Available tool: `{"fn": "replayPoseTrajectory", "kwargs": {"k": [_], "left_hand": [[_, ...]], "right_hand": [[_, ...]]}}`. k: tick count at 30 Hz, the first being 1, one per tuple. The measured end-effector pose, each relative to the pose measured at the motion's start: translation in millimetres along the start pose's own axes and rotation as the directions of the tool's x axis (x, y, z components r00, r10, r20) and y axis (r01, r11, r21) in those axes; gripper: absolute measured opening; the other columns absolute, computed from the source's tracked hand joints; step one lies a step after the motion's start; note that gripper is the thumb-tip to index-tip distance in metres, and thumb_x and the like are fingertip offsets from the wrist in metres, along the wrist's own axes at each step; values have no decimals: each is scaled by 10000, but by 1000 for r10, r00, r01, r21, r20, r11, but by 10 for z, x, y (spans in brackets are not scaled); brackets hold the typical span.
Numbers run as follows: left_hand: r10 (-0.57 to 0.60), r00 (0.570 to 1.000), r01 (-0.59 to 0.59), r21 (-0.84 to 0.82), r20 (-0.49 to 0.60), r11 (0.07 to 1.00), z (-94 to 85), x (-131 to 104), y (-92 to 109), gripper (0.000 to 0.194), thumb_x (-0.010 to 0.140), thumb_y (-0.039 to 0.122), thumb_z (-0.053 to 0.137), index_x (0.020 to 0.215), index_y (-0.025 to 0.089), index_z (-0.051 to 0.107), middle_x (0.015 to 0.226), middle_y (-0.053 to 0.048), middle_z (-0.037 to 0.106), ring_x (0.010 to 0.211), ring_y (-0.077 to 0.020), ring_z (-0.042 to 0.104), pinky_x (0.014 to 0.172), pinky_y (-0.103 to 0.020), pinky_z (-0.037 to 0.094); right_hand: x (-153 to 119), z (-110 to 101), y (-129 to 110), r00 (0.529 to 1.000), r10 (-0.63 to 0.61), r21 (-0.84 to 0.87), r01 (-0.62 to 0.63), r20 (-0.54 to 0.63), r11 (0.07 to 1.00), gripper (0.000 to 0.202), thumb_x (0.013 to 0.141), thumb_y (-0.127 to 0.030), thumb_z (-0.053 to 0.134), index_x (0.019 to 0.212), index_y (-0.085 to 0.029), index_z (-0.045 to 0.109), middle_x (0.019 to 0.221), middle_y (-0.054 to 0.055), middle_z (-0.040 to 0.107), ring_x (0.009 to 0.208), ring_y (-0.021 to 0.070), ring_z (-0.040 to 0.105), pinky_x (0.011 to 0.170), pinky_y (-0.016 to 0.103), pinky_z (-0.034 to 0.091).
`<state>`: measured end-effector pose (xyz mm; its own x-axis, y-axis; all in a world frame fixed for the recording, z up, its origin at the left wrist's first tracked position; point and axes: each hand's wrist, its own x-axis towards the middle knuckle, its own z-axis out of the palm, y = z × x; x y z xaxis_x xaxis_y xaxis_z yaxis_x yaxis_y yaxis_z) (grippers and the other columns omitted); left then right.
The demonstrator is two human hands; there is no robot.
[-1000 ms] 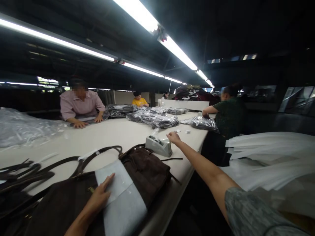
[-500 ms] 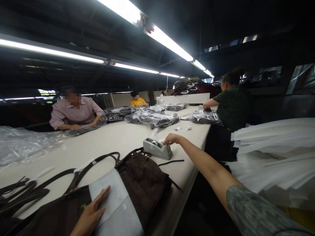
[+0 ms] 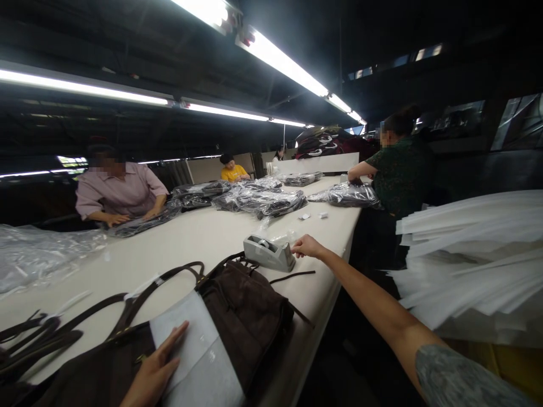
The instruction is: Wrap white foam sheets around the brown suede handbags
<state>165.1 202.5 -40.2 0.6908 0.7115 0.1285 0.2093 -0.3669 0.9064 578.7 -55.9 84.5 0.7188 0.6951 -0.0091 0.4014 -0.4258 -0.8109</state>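
If the left hand, fingers spread, lifts, the white wrap may slip toward the bench's right edge; the right hand's fingertips press together, on what I cannot tell.

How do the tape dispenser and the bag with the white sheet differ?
Colour: the tape dispenser is pale grey, the bag dark brown.
Size: the tape dispenser is smaller than the bag.
Hands: the left hand rests on the bag's white sheet; the right hand is at the tape dispenser's end.
Both are on one pale table.
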Motion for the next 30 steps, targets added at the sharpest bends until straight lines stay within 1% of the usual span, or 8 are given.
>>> {"fn": "replayPoseTrajectory", "kwargs": {"k": [4, 7, 10, 12, 17, 20, 23, 30], "left_hand": [[-61, 998, 62, -19, 18, 998, 68, -133, 379, 668, 523, 273, 625, 1183, 174, 652, 1387, -87, 494, 1398, -291, 252, 1180, -447, 112], [-73, 997, 74, -49, 21, 996, 132, -215, 519, 740, 528, 201, 571, 1259, 90, 586, 1430, -146, 428, 1407, -279, 248, 1189, -432, 85], [-82, 997, 83, -80, 13, 993, 165, -236, 497, 751, 523, 94, 536, 1271, 124, 581, 1432, -114, 449, 1411, -237, 266, 1196, -389, 87], [-84, 996, 84, -104, 5, 991, 172, -238, 450, 751, 538, 38, 533, 1280, 145, 575, 1456, -105, 427, 1416, -231, 259, 1197, -379, 80], [-43, 999, 44, -179, 9, 983, 192, -274, 409, 530, 738, 114, 672, 1257, 155, 570, 1459, -124, 437, 1408, -278, 288, 1177, -524, 131], [-8, 1000, 10, -231, 11, 973, 202, -288, 401, 430, 834, 255, 660, 1241, 162, 562, 1411, -116, 482, 1347, -288, 384, 1126, -576, 246], [3, 1000, -3, -265, -1, 964, 210, -270, 366, 405, 860, 301, 635, 1234, 170, 556, 1383, -107, 495, 1290, -283, 444, 1083, -568, 327], [-5, 999, -7, -305, -39, 952, 253, -165, 233, 369, 876, 337, 610, 1203, 172, 566, 1338, -102, 518, 1229, -269, 489, 1036, -536, 390]], "right_hand": [[-199, 97, 179, 987, 28, -45, -36, -159, 998, 230, 666, -103, 696, 448, -146, 636, 436, 26, 597, 594, 143, 626, 618, 205, 452], [-485, 230, 124, 981, -1, -20, -3, -196, 1000, 208, 777, -203, 632, 599, -129, 708, 557, 48, 668, 597, 130, 621, 611, 211, 462], [-848, 550, -208, 992, -109, 232, 122, -67, 965, 288, 811, -376, 634, 846, -113, 745, 690, 63, 715, 556, 104, 602, 534, 198, 464], [-1117, 870, -545, 977, -199, 444, 148, 72, 884, 329, 758, -408, 697, 861, -99, 740, 655, 60, 705, 501, 91, 577, 460, 181, 441], [-1597, 1788, -1320, 911, -194, 517, -23, 363, 856, 134, 793, -185, 651, 705, -93, 694, 522, 18, 650, 404, 58, 537, 391, 135, 409], [-1685, 2226, -1531, 879, -82, 439, -152, 470, 886, 164, 793, -104, 624, 629, -105, 632, 475, 4, 619, 384, 61, 538, 383, 130, 419], [-1696, 2525, -1564, 878, -2, 366, -197, 479, 909, 146, 792, -79, 620, 656, -120, 588, 448, 0, 598, 384, 79, 552, 391, 140, 440], [-1562, 2862, -1361, 912, 110, 205, -204, 395, 957, 168, 773, -143, 685, 811, -165, 523, 457, -39, 584, 412, 129, 601, 424, 190, 496]]}}
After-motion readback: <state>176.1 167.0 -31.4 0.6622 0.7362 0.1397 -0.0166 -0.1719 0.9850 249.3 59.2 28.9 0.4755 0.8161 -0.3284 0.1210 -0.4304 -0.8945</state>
